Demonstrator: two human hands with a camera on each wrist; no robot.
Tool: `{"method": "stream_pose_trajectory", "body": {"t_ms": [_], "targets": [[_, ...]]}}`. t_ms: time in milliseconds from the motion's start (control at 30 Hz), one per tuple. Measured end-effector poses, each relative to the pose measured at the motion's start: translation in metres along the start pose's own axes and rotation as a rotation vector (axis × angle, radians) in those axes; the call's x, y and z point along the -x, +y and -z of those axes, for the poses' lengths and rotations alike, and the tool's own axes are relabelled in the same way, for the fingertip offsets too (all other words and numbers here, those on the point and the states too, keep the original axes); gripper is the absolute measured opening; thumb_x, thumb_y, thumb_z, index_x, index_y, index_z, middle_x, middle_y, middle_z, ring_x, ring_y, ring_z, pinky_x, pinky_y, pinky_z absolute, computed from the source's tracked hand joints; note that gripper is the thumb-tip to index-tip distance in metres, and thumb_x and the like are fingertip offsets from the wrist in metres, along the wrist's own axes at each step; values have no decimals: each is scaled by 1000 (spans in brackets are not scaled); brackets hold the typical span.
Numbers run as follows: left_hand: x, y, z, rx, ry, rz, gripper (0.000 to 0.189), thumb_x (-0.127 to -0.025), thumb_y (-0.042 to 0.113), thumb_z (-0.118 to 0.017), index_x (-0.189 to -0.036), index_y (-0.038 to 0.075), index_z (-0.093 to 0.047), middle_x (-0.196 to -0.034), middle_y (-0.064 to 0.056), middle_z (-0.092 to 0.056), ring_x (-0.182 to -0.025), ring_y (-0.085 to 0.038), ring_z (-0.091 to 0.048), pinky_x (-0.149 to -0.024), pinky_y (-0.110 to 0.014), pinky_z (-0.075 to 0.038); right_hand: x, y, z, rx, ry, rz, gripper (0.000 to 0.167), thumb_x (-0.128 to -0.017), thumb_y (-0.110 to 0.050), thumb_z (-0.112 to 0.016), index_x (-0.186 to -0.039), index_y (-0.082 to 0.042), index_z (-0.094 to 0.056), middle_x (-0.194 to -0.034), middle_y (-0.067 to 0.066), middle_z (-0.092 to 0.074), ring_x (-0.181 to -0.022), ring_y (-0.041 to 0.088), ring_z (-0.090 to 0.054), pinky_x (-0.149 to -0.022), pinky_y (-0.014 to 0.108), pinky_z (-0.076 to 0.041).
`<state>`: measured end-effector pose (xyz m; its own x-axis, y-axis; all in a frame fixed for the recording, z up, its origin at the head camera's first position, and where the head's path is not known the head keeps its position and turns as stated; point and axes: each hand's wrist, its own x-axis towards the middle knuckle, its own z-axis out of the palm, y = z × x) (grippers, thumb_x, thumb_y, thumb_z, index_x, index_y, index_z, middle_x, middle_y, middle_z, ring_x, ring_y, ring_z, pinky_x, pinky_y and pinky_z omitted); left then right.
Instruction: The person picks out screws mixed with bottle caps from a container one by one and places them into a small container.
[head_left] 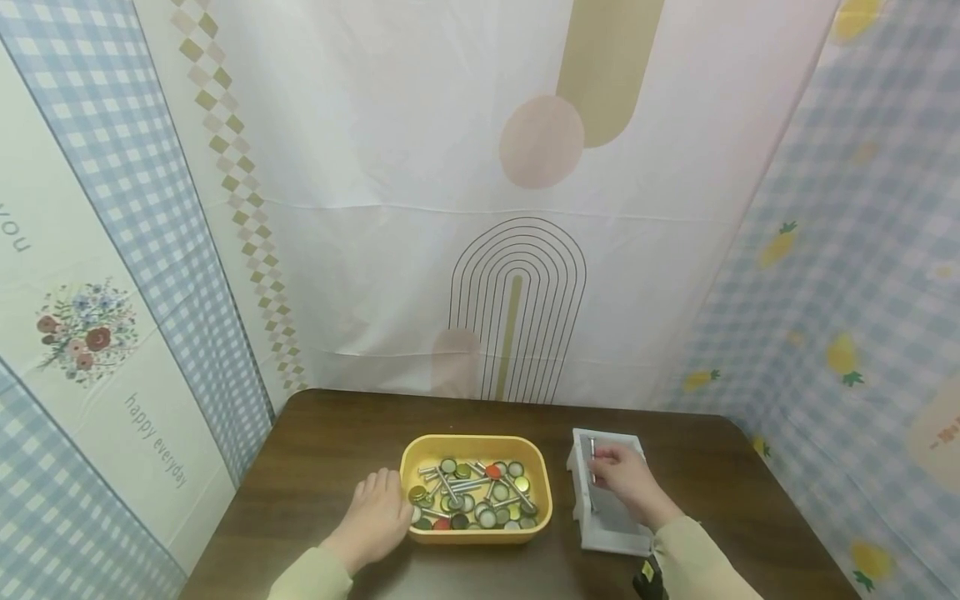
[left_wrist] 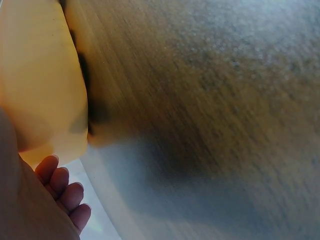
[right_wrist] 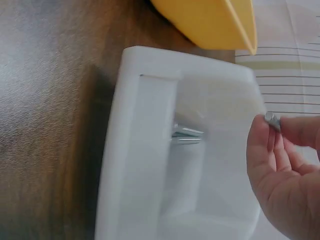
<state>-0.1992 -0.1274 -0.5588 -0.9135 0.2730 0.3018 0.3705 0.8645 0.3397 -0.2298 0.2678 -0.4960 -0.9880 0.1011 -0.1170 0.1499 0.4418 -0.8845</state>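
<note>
Beside the left wall of a yellow plastic bin [head_left: 476, 537], my left hand [head_left: 377, 512] rests with its fingers loosely bent; its thumb is hidden. Silver bolts [head_left: 468, 485] and bottle caps [head_left: 487, 518] lie mixed in the bin. My right hand [head_left: 626, 477] pinches a metal bolt [right_wrist: 272, 120] between thumb and fingertips, above a white-grey tray [head_left: 618, 543]. Under the hand, a few bolts [right_wrist: 187, 136] lie inside that tray. In the left wrist view, the left fingers [left_wrist: 71, 196] show near the end of the bin.
Both containers stand on a dark brown wooden table [head_left: 330, 450], the tray to the right of the bin. Patterned cloth [head_left: 390, 275] hangs behind the table and along both sides. A black band [head_left: 648, 577] sits at the right wrist.
</note>
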Motion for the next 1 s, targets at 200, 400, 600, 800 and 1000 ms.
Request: {"method": "stream_pose_trajectory", "body": {"t_ms": [200,400,600,800,1000], "targets": [[0,-2,-4,-2,-14,21,14,-85,19,-52,-88,8,-44,-82,-1,-33,-77,-20,-35,-74,-41,-34,0,14,-1,122,32,-1,28,-90,-2,-58,-111,16,-57,-98,20,-65,-87,27,-64,-75,40,-54],[0,-4,-8,-9,-19,32,14,-86,19,-52,-89,9,-44,-82,0,-33,-78,-19,-35,-75,-40,-33,-3,29,-1,232,46,-24,25,-88,-5,-58,-106,11,-60,-88,12,-63,-78,22,-59,-68,36,-49],[0,-2,-7,-6,12,19,14,-84,18,-53,-87,8,-44,-82,0,-33,-77,-19,-35,-73,-41,-33,-3,37,-4,236,33,-48,27,-87,-4,-56,-106,14,-59,-87,13,-62,-80,25,-56,-67,35,-46],[0,-2,-6,-4,-16,27,14,-85,19,-51,-89,8,-44,-83,-1,-33,-77,-19,-35,-74,-41,-33,-2,38,-7,262,38,-47,27,-85,-3,-56,-105,14,-59,-91,15,-62,-82,27,-55,-69,38,-47],[-2,-5,-8,-13,-22,27,13,-86,20,-51,-89,9,-43,-83,-1,-33,-78,-20,-35,-74,-40,-33,-2,40,-8,270,52,-38,27,-80,-1,-56,-103,14,-60,-90,15,-63,-82,27,-56,-69,39,-47]]}}
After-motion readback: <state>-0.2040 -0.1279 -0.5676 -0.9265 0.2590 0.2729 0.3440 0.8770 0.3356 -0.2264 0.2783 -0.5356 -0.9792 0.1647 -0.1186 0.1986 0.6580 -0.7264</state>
